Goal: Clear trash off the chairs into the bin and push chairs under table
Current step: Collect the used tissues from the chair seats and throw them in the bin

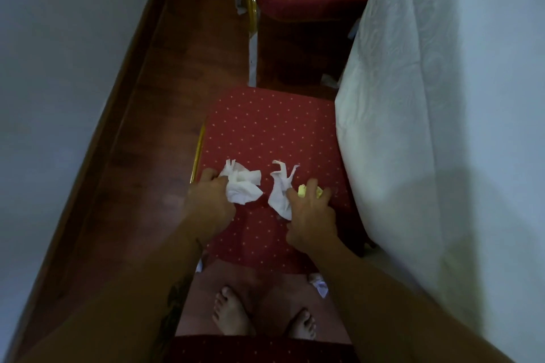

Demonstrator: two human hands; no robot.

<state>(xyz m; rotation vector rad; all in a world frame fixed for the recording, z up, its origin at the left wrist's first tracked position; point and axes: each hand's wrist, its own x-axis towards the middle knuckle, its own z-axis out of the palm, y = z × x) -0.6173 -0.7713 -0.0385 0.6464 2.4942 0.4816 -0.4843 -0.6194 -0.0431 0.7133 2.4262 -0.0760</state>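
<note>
On the red chair (265, 132), the left hand (211, 203) reached down with its fingers closed around a crumpled white tissue (243, 184). Beside it lay another tissue (281, 191), pinched by the right hand (312, 211), whose curled fingers also held a yellow scrap (302, 190).

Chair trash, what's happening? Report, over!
Left hand gripping crumpled tissue. Right hand on second tissue and yellow scrap. Near chair uncleared. Nothing blocking.
</note>
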